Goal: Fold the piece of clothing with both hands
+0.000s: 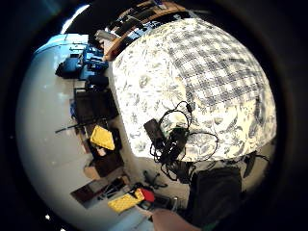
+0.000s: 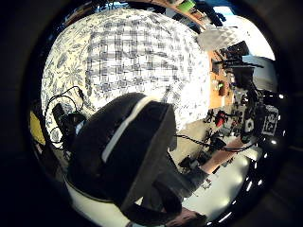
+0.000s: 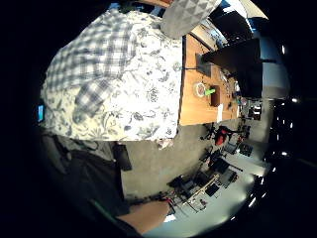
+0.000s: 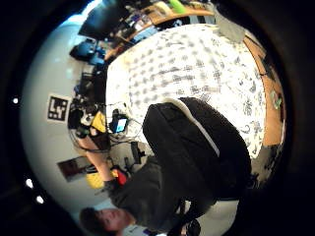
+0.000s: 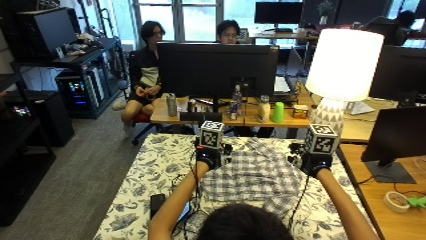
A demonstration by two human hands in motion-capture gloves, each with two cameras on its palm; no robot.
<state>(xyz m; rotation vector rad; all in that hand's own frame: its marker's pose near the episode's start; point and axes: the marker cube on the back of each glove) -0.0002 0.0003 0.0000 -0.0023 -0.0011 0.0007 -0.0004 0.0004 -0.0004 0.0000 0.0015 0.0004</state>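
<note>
A grey-and-white plaid cloth shirt [image 5: 256, 172] is seen spread flat on the floral-patterned cloth-covered counter [image 5: 143, 182], near the middle, its far end towards the wooden desk [image 5: 200, 116] behind. Open cloth is left on both sides of the shirt, wider on the person's left; the right edge of the counter runs beside another wooden desk [image 5: 393, 220] carrying a roll of tape [image 5: 398, 200].

The near part of the shirt is cut off by the person's head [image 5: 243, 222] in the outside view. A dark phone-like device with tangled black cables [image 5: 160, 204] is seen lying on the counter by the left forearm (details hard to make out).

The left hand [image 5: 208, 156] is placed at the shirt's far left corner, the right hand [image 5: 315, 162] at its far right corner, well apart from each other. Both gloves are seen from the back only, so the grip of either hand cannot be told: whether cloth is pinched or merely touched is hidden. In the palm views the shirt [image 1: 221, 72] is shown at a distance from the palms, with a dark curved object [image 2: 128, 151] filling much of the thumb-side views.
</note>
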